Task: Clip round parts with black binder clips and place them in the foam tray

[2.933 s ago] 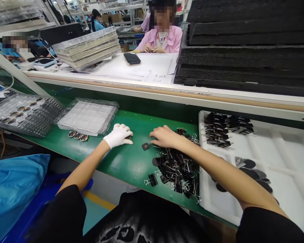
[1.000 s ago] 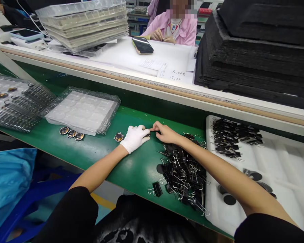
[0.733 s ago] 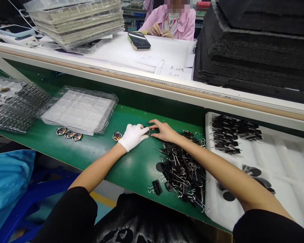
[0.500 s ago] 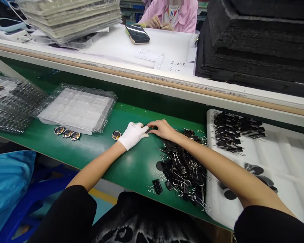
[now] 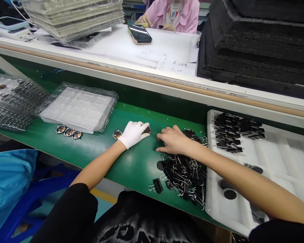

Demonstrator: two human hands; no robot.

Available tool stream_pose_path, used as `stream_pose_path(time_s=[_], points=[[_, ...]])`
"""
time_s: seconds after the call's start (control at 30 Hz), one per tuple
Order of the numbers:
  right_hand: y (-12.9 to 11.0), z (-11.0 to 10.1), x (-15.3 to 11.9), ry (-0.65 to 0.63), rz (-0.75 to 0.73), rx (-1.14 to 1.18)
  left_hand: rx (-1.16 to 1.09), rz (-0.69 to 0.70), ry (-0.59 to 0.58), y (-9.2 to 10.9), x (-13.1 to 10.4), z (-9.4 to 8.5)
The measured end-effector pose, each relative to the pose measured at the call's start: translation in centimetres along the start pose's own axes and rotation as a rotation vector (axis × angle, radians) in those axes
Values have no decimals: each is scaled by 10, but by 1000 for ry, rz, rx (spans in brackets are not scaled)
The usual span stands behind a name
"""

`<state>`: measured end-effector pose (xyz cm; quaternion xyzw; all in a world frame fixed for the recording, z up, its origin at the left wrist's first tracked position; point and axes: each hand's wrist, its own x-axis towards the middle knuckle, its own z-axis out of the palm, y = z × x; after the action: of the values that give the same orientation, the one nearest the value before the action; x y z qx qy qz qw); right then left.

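Observation:
My left hand, in a white glove, pinches a dark round disc-like piece between thumb and fingers just above the green bench. Part of that piece is hidden by the glove. Close to the glove's left side lies a round piece with a shiny amber-and-black face. My bare right hand is at the upper left edge of a heap of black binder clips, with thumb and fingers apart and nothing visible between them. A lone binder clip rests by the heap, and a black disc touches its left side.
Three similar round pieces lie before a clear plastic tray. Stacked trays stand at far left. Right, a white foam tray carries rows of binder clips and black discs. A co-worker sits across the ledge.
My right hand has left the small piece, moving right to the clip heap with its fingers spreading. My left hand stays almost in place, holding the piece. The co-worker's hands have moved apart.

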<state>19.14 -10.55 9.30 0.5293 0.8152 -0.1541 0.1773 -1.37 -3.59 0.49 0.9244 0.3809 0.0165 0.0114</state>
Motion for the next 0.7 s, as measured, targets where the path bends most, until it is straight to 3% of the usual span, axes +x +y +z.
stream_pose_path(time_s=[0.1, 0.2, 0.37, 0.43, 0.6, 0.7], points=[[-14, 7, -8, -62, -2, -99, -18, -55, 9, -1, 0, -2], [-10, 14, -5, -37, 20, 9, -53, 3, 36, -3, -1, -3], [23, 20, 22, 335, 253, 509, -147, -26, 16, -5, 4, 0], [33, 23, 41, 399, 380, 613, -164, -48, 28, -4, 7, 1], [47, 30, 77, 375, 409, 579, -163, -217, 65, -1, 11, 2], [59, 31, 83, 313, 377, 546, -193, -212, 55, -2, 14, 3]])
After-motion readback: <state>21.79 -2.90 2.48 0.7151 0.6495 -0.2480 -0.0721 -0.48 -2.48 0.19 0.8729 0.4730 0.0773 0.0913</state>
